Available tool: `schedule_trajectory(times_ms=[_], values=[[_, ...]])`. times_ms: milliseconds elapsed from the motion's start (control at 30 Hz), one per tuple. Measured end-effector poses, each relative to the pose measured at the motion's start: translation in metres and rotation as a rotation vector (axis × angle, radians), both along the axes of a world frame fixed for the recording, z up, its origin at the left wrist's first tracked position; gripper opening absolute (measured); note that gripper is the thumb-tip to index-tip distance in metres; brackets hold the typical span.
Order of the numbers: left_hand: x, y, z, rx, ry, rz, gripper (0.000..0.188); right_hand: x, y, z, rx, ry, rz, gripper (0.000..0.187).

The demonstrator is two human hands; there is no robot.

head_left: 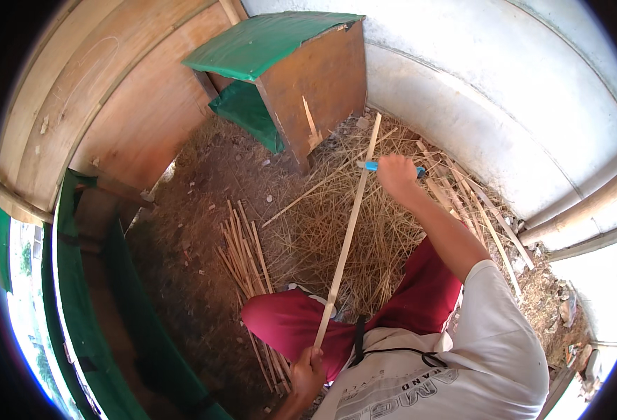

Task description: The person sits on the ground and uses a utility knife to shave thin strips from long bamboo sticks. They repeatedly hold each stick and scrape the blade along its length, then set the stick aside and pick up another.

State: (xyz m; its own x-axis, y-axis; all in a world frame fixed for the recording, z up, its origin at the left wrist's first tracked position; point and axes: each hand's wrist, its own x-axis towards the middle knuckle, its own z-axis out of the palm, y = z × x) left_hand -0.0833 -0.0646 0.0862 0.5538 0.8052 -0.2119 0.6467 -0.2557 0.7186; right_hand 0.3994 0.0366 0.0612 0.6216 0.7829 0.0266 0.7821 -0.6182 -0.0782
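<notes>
A long pale bamboo strip (351, 227) slants across my lap, its far end over the shavings. My left hand (308, 372) is closed round the near end, beside my thigh. Farther off, my right hand (397, 175) grips a blue-handled utility knife (371, 166), most of the handle hidden in the fist. The knife's short blade meets the strip near its far end. Below it spreads a heap of thin curled shavings (329, 231). A bundle of narrow strips (242, 245) lies on the ground to the left of my bent knee, partly under my leg.
Wider split pieces (487, 217) lie to the right by the pale wall (483, 98). Ahead stands a wooden box with a green cover (273, 45). On the left is a frame draped in green sheet (88, 308). Bare soil (175, 231) lies between frame and bundle.
</notes>
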Motion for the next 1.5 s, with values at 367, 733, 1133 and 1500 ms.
schedule_trajectory(times_ms=[367, 733, 1133, 1500], values=[[-0.078, -0.024, 0.011, -0.049, 0.062, 0.125, 0.034, 0.101, -0.001, 0.004, 0.050, -0.148, -0.200, 0.016], [-0.004, 0.026, 0.004, -0.762, -0.371, 0.337, 0.030, -0.049, -0.016, 0.032, 0.071, 0.732, 0.026, 0.031], [0.073, 0.052, -0.004, -0.964, -0.461, 0.366, 0.023, -0.148, -0.048, -0.007, 0.235, 0.381, 0.378, 0.017], [0.080, 0.044, 0.003, -0.958, -0.493, 0.352, 0.021, -0.148, -0.038, -0.037, 0.175, 0.142, 0.350, 0.009]])
